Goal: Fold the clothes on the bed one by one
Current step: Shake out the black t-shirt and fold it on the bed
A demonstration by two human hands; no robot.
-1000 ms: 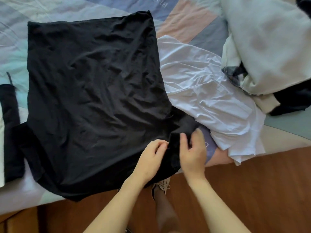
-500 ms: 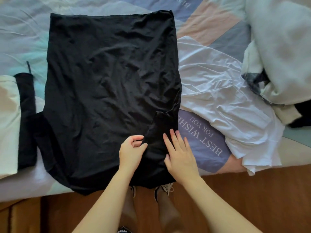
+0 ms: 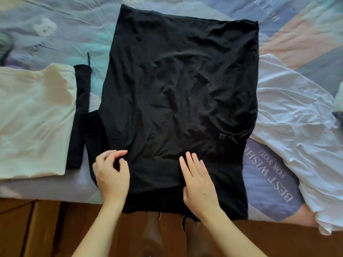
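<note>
Home bedroom: patchwork bedsheet (image 3: 306,39), clothes (image 3: 181,101) spread, wooden floor (image 3: 37,229)

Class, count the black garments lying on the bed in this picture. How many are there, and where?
2: a large black garment spread at the centre under both hands, and a narrow folded black piece left of it. Others may be hidden.
</note>
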